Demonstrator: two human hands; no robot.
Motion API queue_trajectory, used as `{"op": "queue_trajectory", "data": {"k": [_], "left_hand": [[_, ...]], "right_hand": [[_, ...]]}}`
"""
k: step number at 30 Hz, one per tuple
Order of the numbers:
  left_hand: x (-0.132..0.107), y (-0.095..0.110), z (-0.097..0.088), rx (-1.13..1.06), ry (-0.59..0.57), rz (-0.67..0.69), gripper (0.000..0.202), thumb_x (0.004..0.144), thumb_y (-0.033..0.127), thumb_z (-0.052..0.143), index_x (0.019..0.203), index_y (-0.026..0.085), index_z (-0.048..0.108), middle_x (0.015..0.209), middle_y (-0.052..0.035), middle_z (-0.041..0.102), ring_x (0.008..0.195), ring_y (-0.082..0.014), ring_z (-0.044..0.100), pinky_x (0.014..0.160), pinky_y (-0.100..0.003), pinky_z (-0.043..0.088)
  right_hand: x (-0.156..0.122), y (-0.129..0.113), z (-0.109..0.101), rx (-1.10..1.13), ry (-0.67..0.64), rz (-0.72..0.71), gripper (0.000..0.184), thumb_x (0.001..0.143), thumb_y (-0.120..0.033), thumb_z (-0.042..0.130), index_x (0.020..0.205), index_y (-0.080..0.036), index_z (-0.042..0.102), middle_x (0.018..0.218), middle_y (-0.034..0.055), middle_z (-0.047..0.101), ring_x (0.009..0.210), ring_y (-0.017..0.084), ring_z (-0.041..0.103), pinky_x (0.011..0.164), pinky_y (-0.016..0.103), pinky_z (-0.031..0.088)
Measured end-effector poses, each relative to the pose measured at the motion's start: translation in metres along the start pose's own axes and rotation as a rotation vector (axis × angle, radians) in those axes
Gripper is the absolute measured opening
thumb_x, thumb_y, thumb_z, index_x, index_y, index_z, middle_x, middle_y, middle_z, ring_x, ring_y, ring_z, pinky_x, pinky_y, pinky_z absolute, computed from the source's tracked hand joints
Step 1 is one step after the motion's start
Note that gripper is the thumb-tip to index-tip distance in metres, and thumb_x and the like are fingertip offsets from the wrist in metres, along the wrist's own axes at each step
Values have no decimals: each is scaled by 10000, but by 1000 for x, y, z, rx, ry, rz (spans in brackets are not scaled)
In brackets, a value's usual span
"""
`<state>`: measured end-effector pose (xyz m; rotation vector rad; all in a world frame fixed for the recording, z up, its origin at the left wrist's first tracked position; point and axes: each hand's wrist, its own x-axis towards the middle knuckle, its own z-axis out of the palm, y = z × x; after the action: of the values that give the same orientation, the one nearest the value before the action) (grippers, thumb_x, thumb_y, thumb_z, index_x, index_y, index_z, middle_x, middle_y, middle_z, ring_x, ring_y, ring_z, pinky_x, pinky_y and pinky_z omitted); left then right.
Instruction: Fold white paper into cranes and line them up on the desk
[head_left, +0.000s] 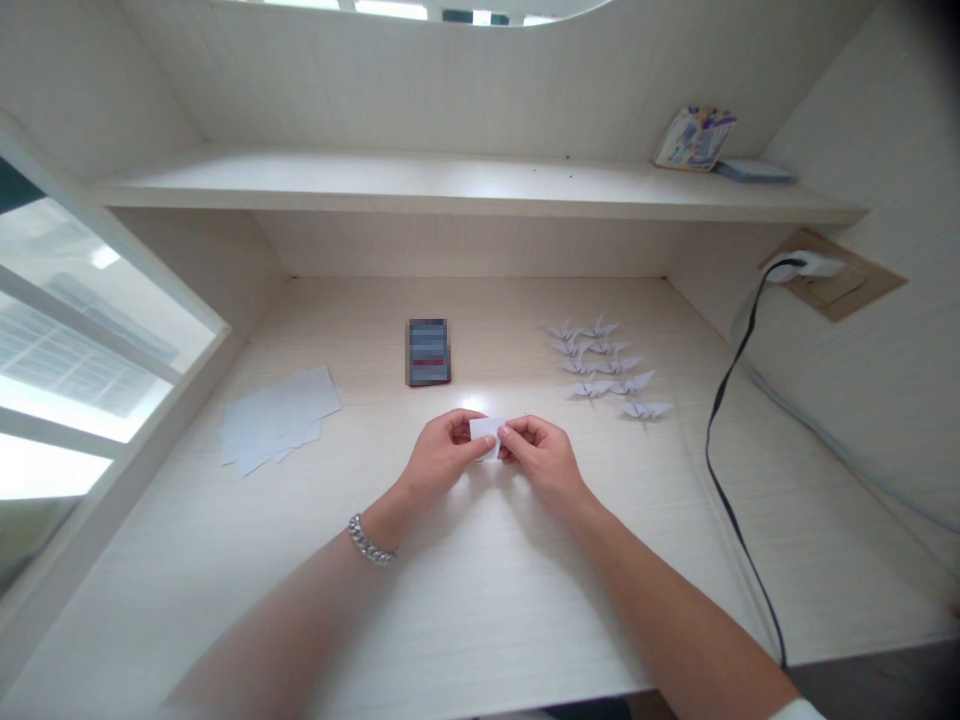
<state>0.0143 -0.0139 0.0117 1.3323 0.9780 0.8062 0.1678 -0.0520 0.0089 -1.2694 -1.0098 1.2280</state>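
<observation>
Between my two hands, a small piece of white paper (pixel 484 427) is held just above the middle of the desk. My left hand (pixel 448 448) pinches its left side, thumb in front. My right hand (pixel 541 450) grips the right edge between thumb and fingers. The paper looks folded, though its underside is hidden by my fingers. Several folded white paper cranes (pixel 600 362) stand in rows on the desk, beyond my right hand and to its right. Off to the left lies a loose pile of white paper sheets (pixel 281 415).
A phone (pixel 428 352) with a blurred screen lies beyond my hands. A black cable (pixel 716 440) runs down the right side from a wall socket (pixel 847 280). On the shelf (pixel 420 178) above, a small printed packet (pixel 695 138) leans at the right beside a flat item (pixel 754 171).
</observation>
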Motion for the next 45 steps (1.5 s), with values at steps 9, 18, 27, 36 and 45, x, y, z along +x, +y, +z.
{"op": "queue_trajectory", "data": {"k": [9,18,27,36,45], "left_hand": [[-2,2,0,-79,-63,-74,398,624,282,716,972,127,599,766,-47,667,677,-148,615,609,-246,452],[-2,7,0,-167,-45,-112,272,642,241,687,876,108,651,816,-75,673,677,-144,603,600,-236,439],[-2,8,-1,-237,-76,-154,255,640,216,681,870,109,664,811,-77,673,678,-146,608,617,-250,443],[-2,6,-4,-68,-131,-87,223,663,236,662,845,108,663,798,-75,673,682,-153,594,624,-254,439],[-5,6,-2,46,-104,20,212,707,296,650,829,123,669,727,-43,653,649,-120,555,587,-220,402]], "right_hand": [[2,-3,-2,65,0,69,236,618,-328,721,749,-157,624,609,2,625,540,123,581,542,262,496],[3,-7,-8,151,-90,119,307,584,-303,755,831,-155,650,668,22,663,614,143,635,616,285,525],[2,-8,-8,141,-81,132,330,578,-302,753,857,-150,662,676,31,670,612,154,646,609,289,530],[2,-9,-11,18,-111,135,222,641,-281,708,800,-135,657,600,22,646,539,127,609,532,251,500],[2,-10,-11,-31,-172,69,176,662,-278,692,766,-141,653,591,11,635,545,122,606,523,239,493]]}}
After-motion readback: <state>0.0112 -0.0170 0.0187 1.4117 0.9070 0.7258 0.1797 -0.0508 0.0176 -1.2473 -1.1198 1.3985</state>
